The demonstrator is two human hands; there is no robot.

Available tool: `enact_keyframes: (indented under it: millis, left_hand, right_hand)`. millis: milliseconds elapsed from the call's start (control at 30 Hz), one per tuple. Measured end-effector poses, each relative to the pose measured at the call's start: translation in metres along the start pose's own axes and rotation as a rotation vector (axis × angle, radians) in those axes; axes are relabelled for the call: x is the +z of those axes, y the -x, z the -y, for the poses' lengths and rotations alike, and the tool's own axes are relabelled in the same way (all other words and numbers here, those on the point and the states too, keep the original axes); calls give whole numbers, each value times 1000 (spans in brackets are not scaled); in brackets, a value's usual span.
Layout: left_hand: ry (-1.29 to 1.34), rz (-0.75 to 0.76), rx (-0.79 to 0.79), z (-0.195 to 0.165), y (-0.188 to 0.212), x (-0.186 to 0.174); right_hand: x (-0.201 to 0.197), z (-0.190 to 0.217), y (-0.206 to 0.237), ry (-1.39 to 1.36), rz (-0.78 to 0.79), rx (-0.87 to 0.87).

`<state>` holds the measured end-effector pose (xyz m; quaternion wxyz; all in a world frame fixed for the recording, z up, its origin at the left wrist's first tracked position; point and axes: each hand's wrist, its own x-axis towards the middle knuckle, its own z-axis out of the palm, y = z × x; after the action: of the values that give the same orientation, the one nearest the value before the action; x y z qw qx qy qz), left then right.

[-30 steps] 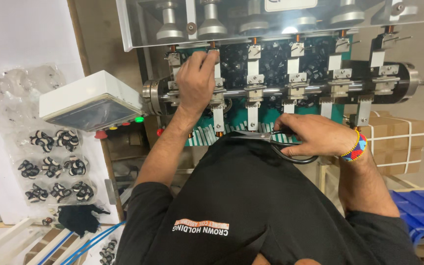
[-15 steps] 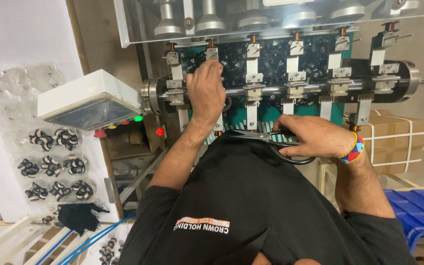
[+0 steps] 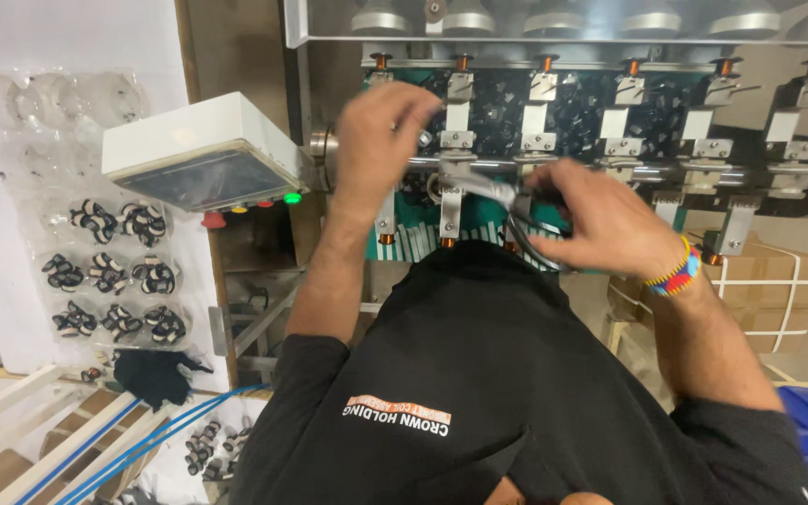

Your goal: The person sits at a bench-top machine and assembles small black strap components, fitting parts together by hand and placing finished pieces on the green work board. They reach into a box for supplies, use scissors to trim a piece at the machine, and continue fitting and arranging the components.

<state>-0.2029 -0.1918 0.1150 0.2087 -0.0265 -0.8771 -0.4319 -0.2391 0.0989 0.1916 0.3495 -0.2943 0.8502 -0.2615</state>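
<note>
Nearest the camera is the person's black short-sleeved shirt (image 3: 516, 393) with a small printed patch, filling the lower middle of the view. To the lower left, white slats and blue cables (image 3: 114, 435) run along beside a black glove (image 3: 153, 372).

Just beyond the shirt, the right hand (image 3: 605, 224), with a multicoloured beaded wristband (image 3: 675, 271), is curled closed around a dark loop of cord or wire (image 3: 526, 238), and its fingertips meet a shiny metal tool or clamp arm (image 3: 483, 187); blur hides exactly what is pinched. The left hand (image 3: 381, 140) is raised higher, fingers bent down and closed over the leftmost white and metal bracket (image 3: 387, 220) of the machine; whether it grips anything there I cannot tell.

Behind both hands stands the dark green and black winding machine (image 3: 610, 122) with a row of copper-tipped spindles. To the left a white control box with red and green buttons (image 3: 198, 159) sits beside it, and a clear blister sheet of black and white coiled parts (image 3: 109, 271) hangs on the white wall.
</note>
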Motion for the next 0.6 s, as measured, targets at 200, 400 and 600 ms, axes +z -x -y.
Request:
enact_keyframes:
  millis: [200,400,600]
  left_hand:
    - [-189,-57,-373,41,2,-46]
    - [-305,66,-282,49,7,-32]
    - [-249,-209,-70,38,14,-31]
  right_hand:
    - [10,19,-96,126,-46,-189]
    - [24,40,-134,146,12,-216]
    - [26,21,-82,85,39,-166]
